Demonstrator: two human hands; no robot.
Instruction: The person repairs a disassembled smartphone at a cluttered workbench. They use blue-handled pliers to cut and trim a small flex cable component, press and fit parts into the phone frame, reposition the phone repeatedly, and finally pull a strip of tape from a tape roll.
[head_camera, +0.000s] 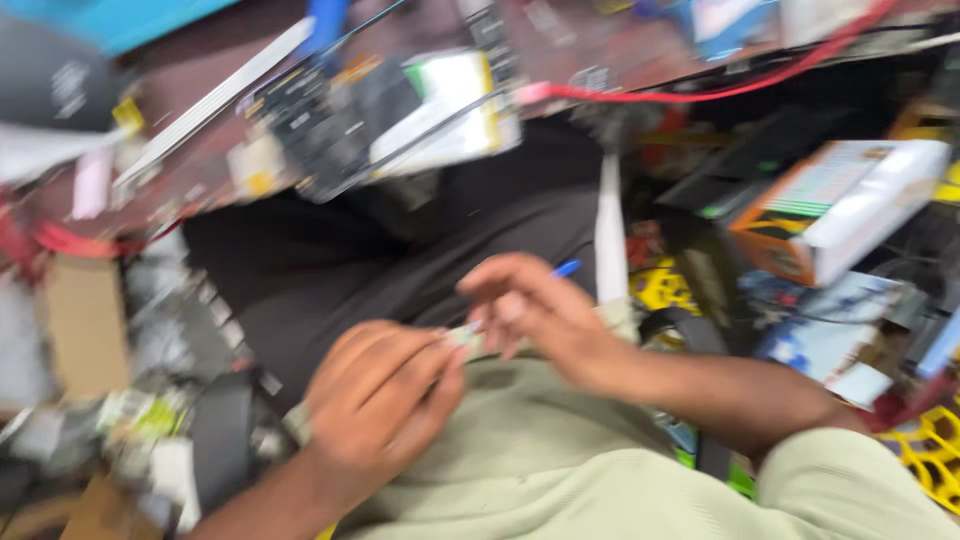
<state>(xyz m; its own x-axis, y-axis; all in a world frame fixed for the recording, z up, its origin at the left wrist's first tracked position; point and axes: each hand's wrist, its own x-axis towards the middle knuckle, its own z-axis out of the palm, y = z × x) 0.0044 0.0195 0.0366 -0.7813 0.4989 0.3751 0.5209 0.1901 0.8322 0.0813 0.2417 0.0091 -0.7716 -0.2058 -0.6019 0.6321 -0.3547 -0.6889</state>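
Observation:
The frame is blurred by motion. My left hand and my right hand meet above my lap, over my pale green shirt and dark trousers. Between their fingertips they pinch a small pale object; its kind cannot be made out. A thin blue tip, like a pen or tool end, sticks out behind my right hand's fingers. Both hands have their fingers curled around the small piece.
A brown workbench with a dark circuit board, a white-and-yellow flat part and a red cable lies ahead. An orange-and-white box and clutter fill the right; cardboard and parts sit at the left.

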